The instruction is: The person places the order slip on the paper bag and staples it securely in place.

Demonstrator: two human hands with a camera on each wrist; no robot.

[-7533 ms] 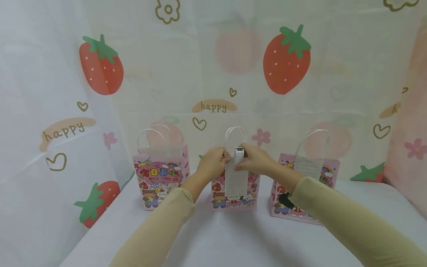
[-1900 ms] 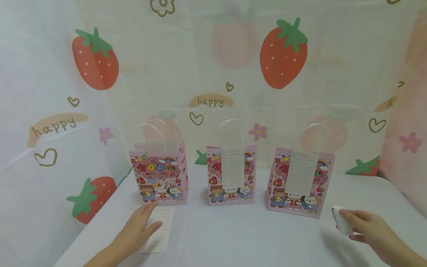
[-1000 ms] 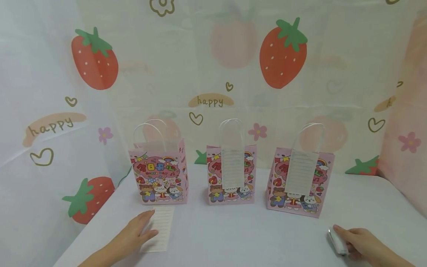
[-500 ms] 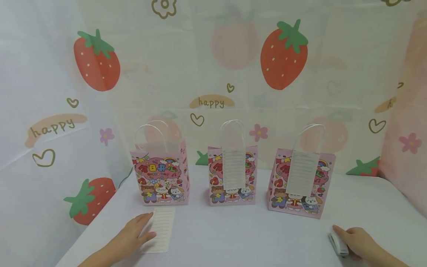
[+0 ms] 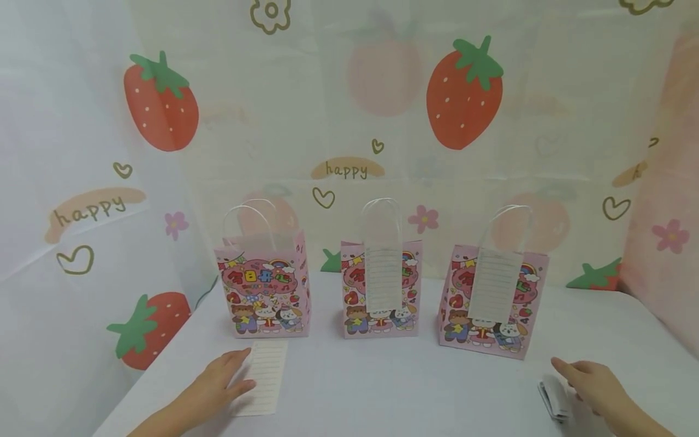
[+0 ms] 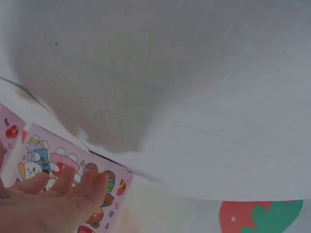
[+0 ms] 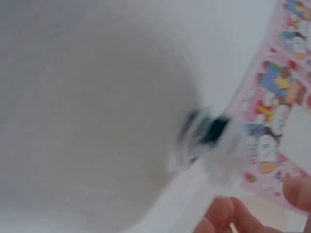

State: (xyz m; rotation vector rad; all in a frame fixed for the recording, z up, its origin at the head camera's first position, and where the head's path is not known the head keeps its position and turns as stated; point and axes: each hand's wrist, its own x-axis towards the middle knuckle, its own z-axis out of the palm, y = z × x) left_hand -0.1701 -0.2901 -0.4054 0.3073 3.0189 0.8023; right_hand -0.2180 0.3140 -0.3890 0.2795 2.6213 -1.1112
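Note:
In the head view my left hand (image 5: 218, 379) lies low at the left with fingers spread, its thumb and fingertips overlapping the edge of a lined paper slip (image 5: 270, 376) on the table. That slip lies in front of the left pink paper bag (image 5: 264, 291). At the right, my right hand (image 5: 597, 388) hovers just beside a small white stapler (image 5: 556, 397), thumb and fingers apart and holding nothing. The stapler sits on the table; in the right wrist view the stapler (image 7: 209, 141) is blurred. The left wrist view shows my left hand (image 6: 58, 199) with extended fingers.
A middle pink bag (image 5: 352, 315) and a right pink bag (image 5: 455, 331) stand upright, each with a lined slip hanging on its front below the white handles. The left bag's front carries no slip. A strawberry-print curtain (image 5: 306, 109) closes off the back of the white table (image 5: 415, 388).
Earlier both hands worked at the middle bag with the stapler. Since then the left hand went to the loose slip, while the right hand lowered the stapler to the table and let go.

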